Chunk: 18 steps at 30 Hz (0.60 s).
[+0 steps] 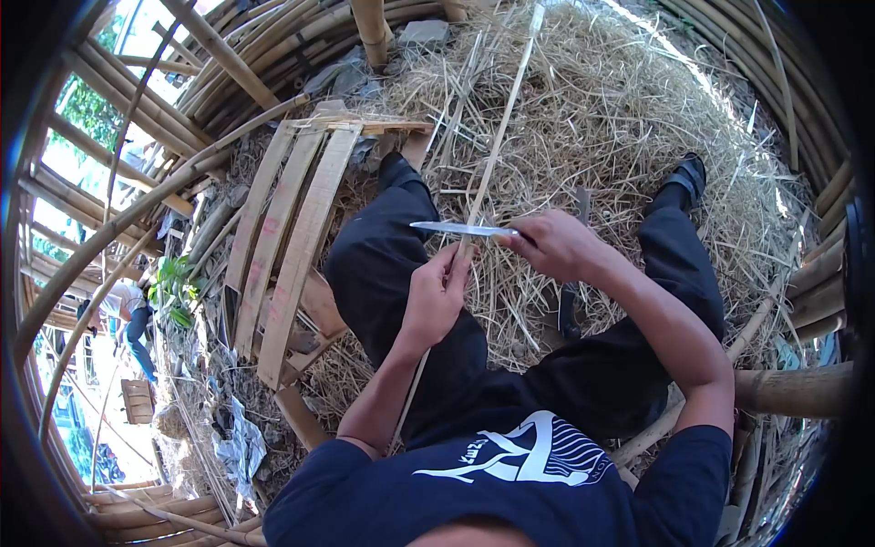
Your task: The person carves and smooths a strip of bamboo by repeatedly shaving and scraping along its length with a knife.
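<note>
My right hand (558,244) is closed around the handle of a knife (451,228), whose blade points left and lies across a long, thin bamboo strip (503,141). Just below the blade, my left hand (437,294) pinches that strip between thumb and fingers. The strip runs from the far top of the view down past my left forearm towards my body. Between my legs, below my right hand, a second blade with a dark handle (569,314) rests on the shavings, partly covered by my right arm.
Pale bamboo shavings (602,100) cover the ground around my feet. A slatted wooden crate (314,246) leans beside my left leg. Bamboo poles (793,394) stand or lie on both sides. At far left, beyond a green plant (173,287), another person (137,333) is partly visible.
</note>
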Tool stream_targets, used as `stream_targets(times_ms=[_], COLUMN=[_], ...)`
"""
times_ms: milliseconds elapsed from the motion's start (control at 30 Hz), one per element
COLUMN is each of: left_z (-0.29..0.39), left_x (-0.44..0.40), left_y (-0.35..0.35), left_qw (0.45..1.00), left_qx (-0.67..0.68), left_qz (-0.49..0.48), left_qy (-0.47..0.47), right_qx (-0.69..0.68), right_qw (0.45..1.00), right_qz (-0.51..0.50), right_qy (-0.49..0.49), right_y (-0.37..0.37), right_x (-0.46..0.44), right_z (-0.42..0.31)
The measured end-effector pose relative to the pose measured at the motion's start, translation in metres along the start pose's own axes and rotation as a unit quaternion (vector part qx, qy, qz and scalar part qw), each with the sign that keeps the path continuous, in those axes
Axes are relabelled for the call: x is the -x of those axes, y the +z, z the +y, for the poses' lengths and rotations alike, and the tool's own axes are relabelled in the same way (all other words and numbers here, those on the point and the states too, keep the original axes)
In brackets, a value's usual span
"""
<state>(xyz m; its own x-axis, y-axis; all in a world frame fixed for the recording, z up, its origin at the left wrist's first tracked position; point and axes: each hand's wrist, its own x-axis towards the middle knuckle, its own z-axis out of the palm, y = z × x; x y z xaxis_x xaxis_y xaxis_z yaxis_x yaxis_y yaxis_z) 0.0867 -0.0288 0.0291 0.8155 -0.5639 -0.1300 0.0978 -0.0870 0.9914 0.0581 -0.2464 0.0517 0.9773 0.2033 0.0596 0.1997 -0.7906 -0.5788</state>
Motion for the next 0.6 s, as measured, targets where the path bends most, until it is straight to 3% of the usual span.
stream_targets(times_ms=[67,167,400,600], left_z=[-0.001,0.004,-0.007,-0.013], left_x=[-0.005,-0.009,-0.010,-0.005], left_y=[0.002,0.004,0.004,0.005], left_qw=[0.978,0.953,0.935,0.950], left_qx=[-0.167,-0.247,-0.313,-0.263], left_qz=[0.075,0.080,0.077,0.114], left_qy=[0.105,0.155,0.148,0.123], right_qx=[-0.001,-0.017,0.097,0.142], right_qw=[1.000,1.000,0.995,0.989], right_qz=[-0.004,-0.003,0.021,0.024], right_qy=[0.001,-0.002,0.002,-0.031], right_y=[0.004,0.006,0.022,0.031], right_x=[0.000,0.001,-0.006,-0.025], right_z=[0.003,-0.003,0.023,0.045])
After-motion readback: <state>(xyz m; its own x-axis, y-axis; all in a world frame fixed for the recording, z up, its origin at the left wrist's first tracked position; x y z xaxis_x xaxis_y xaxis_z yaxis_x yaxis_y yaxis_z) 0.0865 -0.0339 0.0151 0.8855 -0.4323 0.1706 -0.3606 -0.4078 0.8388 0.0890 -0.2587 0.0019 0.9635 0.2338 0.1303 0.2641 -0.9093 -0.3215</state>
